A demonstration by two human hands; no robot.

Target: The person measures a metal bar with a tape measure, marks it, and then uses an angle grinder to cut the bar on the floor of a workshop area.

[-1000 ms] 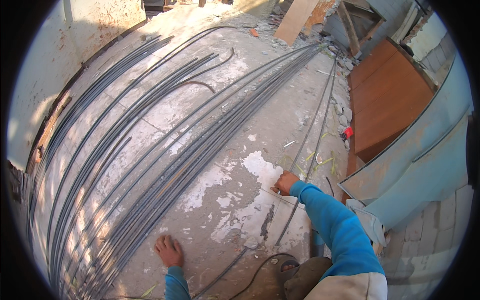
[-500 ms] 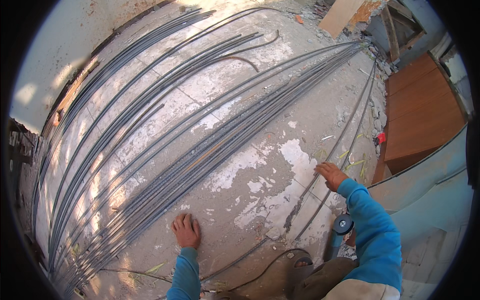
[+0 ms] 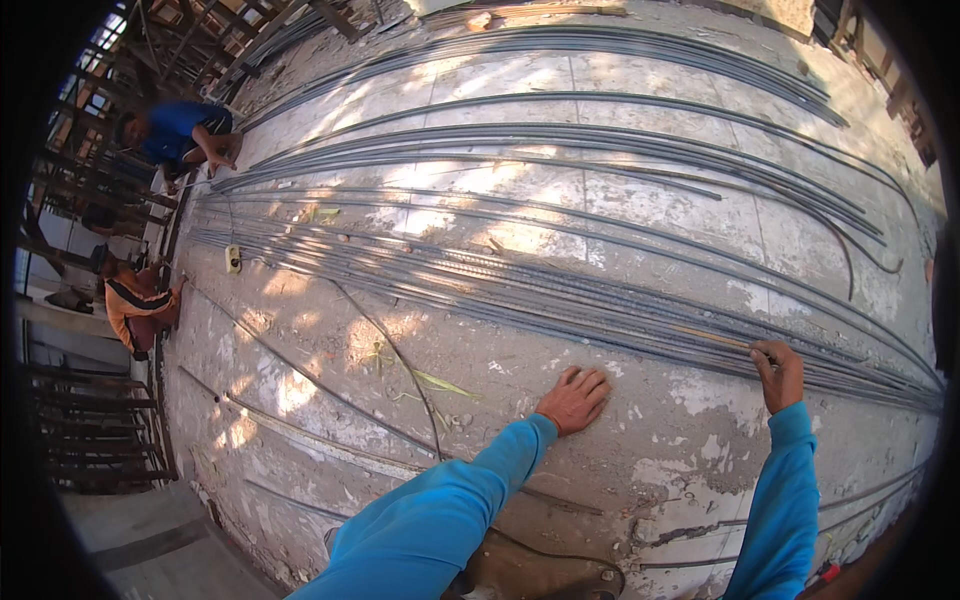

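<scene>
Grey bars (image 3: 620, 312) lie by the right hand (image 3: 781, 378), any lettering unreadably small

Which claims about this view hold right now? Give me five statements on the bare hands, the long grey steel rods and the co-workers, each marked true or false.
1. The bare left hand is clamped around a rod. False: it rests, fingers spread, on the dusty grey floor.
2. The bare right hand is at the bundle of long grey steel rods. True.
3. The co-worker in the orange-and-black top is at the picture's right edge. False: this person is at the left.
4. The co-worker in the blue top appears higher in the picture than the one in orange. True.
5. The wearer's long sleeves are red. False: they are bright blue.
</scene>
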